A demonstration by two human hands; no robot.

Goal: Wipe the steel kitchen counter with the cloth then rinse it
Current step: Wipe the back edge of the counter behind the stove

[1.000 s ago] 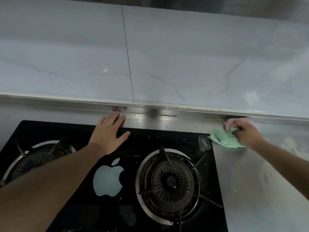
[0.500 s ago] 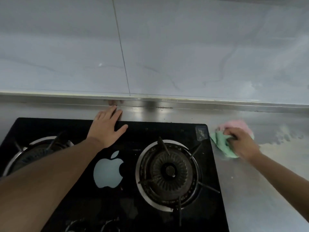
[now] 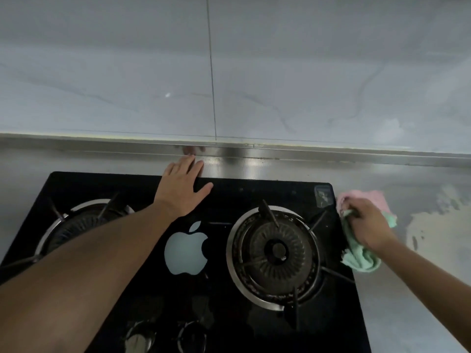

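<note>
We've got a pink-and-mint-green cloth [image 3: 363, 261], a glossy black stove [image 3: 229, 314] with a pale blue apple logo [image 3: 184, 253], grey brushed-steel surface [image 3: 420, 301], and pale grey marble-veined wall tiles [image 3: 305, 72].

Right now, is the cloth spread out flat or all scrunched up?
Scrunched up. The cloth bunches in folds under the right hand, pink and green layers poking out, on the steel counter beside the stove.

Left hand [image 3: 182, 186]: bare, no glove, no ring visible, no watch or band at wrist. Left forearm [image 3: 84, 276]: bare, no sleeve in view. Right hand [image 3: 367, 224]: bare, no jewellery visible. Right forearm [image 3: 428, 278]: bare, sleeveless to frame edge.
</note>
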